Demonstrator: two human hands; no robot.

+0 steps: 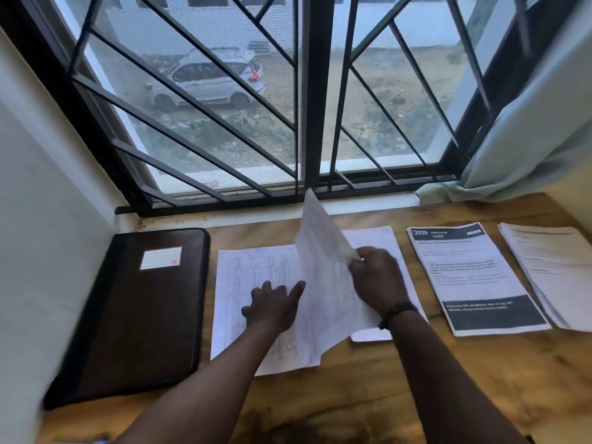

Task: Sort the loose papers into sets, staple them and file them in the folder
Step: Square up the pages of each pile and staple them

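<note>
Lifted sheet [323, 270]: white, faintly printed, raised and curled, pinched at its edge by the right hand [376, 280].
Table sheet [253, 283]: gridded form, lain flat just right of the folder [137, 312], pressed by the flat-fingered left hand [272, 304].
Folder: dark, closed, white label, against the left wall.
Other sets: banner-headed page [474, 277] and white stack [551, 270], further right of the folder.
Open room: bare wooden desk [368, 395] seen nearer than the papers.

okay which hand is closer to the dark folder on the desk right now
Left. The left hand presses flat on the table-printed sheet just beside the folder. The right hand is farther off, pinching a lifted sheet over the next pile.
</note>
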